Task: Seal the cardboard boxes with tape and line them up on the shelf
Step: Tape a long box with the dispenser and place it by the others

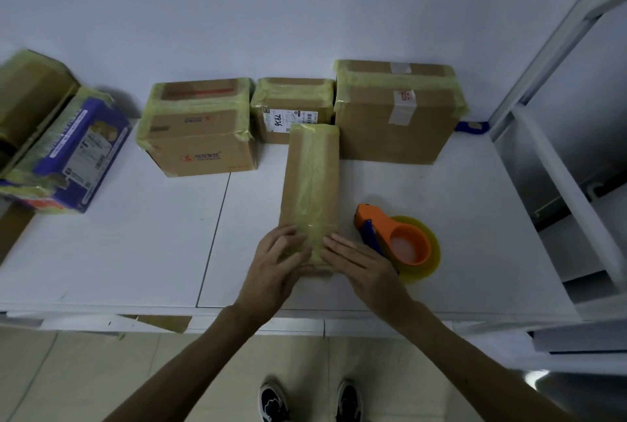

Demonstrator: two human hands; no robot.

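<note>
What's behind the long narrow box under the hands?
A small labelled box stands behind the long narrow box, flanked by the left taped box and the right taped box. The long box covers part of its lower front; whether they touch cannot be seen.

Tape dispenser (400, 238) right of long box (310, 191); three boxes (200, 129) behind.

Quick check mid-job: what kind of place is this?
Likely a parcel packing or storage room: taped cardboard boxes line a white shelf, an orange tape dispenser lies beside the long box, metal racking stands at right.
</note>
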